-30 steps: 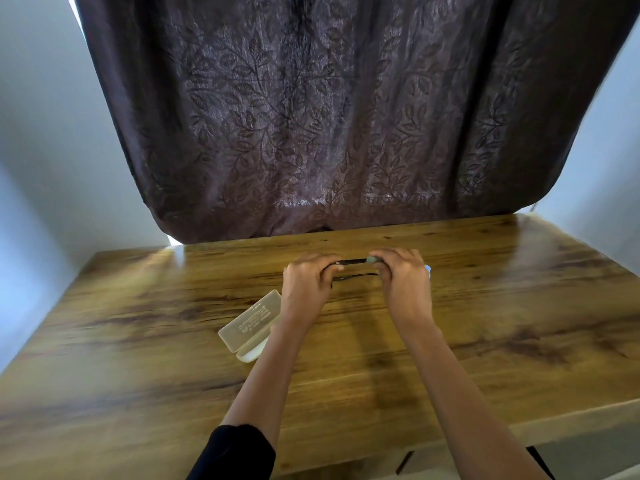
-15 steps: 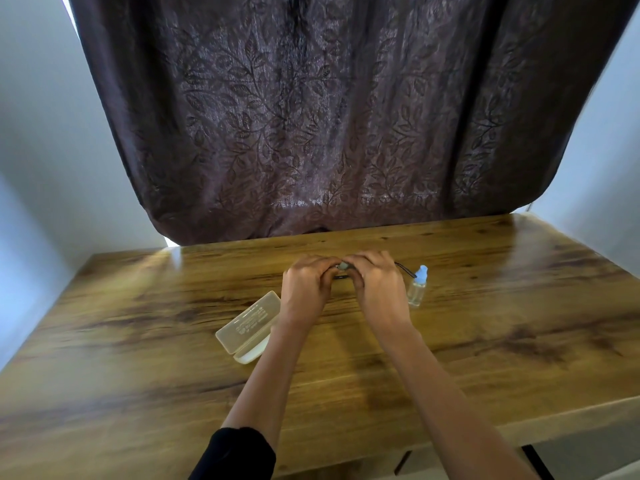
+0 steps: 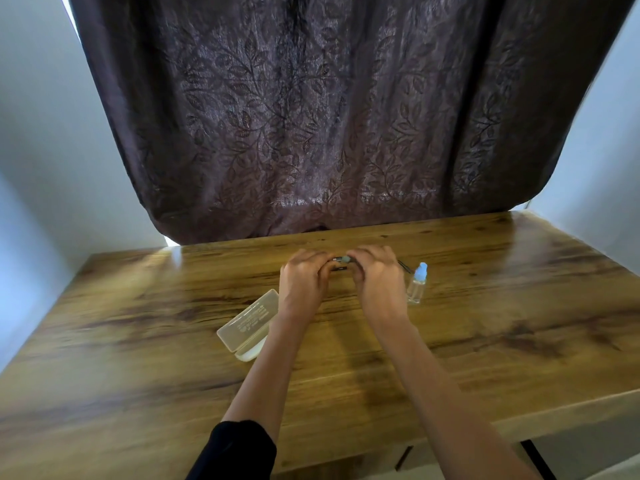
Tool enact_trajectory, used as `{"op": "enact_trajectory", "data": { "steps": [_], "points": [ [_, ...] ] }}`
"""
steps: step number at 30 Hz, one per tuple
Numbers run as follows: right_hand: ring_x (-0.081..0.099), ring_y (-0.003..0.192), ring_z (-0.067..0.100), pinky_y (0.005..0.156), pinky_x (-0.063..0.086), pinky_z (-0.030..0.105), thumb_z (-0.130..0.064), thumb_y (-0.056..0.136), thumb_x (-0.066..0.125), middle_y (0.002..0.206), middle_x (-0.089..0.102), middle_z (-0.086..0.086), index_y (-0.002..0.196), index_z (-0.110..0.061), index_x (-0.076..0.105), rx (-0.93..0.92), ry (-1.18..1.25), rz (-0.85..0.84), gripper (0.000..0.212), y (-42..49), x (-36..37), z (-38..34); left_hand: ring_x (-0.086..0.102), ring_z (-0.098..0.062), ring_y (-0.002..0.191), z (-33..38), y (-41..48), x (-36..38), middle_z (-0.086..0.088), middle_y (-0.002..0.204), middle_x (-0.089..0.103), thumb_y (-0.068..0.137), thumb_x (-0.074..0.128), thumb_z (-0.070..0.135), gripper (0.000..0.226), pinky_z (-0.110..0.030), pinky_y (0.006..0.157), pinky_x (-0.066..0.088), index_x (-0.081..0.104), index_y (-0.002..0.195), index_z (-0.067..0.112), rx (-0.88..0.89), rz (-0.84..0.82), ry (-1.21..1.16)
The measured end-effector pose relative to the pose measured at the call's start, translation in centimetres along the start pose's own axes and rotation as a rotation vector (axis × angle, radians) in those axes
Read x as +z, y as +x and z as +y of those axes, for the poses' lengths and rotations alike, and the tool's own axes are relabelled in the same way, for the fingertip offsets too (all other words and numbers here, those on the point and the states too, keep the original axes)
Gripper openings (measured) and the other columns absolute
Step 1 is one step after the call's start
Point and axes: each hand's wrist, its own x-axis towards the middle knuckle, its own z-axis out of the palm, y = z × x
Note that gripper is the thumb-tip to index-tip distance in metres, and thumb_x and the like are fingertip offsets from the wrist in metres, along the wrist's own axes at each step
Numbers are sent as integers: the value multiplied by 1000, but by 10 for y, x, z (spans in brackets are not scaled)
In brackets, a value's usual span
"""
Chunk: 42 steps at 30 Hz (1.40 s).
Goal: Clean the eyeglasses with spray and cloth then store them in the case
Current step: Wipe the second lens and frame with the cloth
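A dark leaf-patterned curtain is hung behind the wooden table. The eyeglasses are gripped between the curled left hand and right hand, low over the tabletop. The case is lying beside the left wrist, and the spray bottle is stood just beside the right hand.

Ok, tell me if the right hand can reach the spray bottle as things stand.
Likely yes: the spray bottle stands just beside the right hand, nothing between, though that hand holds the eyeglasses.
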Motion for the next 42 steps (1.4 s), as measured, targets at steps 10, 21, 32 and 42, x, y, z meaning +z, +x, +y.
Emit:
{"op": "enact_trajectory", "data": {
  "steps": [10, 21, 32, 42],
  "points": [
    [59, 90, 27, 73, 45, 28, -6, 83, 63, 91, 71, 9, 94, -7, 71, 247, 46, 1, 14, 2, -15, 48, 66, -15, 71, -7, -9, -6, -1, 80, 74, 77, 69, 16, 13, -19, 70, 48, 75, 86, 11, -67, 50, -37],
    [61, 91, 25, 69, 53, 31, 1, 76, 67, 92, 72, 8, 94, -6, 71, -42, 47, -46, 20, -1, 0, -3, 67, -20, 72, 1, -6, 3, -1, 83, 74, 83, 51, 26, 27, -18, 67, 42, 74, 88, 13, -28, -31, 1],
    [57, 94, 23, 75, 44, 25, -5, 84, 60, 94, 71, 7, 97, -10, 70, 254, -6, -29, 17, 4, -14, 44, 67, -17, 73, -3, -6, -1, -2, 82, 74, 82, 55, 29, 28, -13, 72, 41, 75, 88, 10, -50, 17, -38],
    [59, 91, 25, 68, 52, 30, 2, 75, 67, 91, 71, 6, 94, -9, 71, 1, 45, -51, 22, -2, 5, 4, 66, -20, 72, -3, -8, 7, -3, 84, 74, 86, 52, 27, 29, -13, 71, 38, 74, 88, 9, -10, 0, -15]
  ]
}}
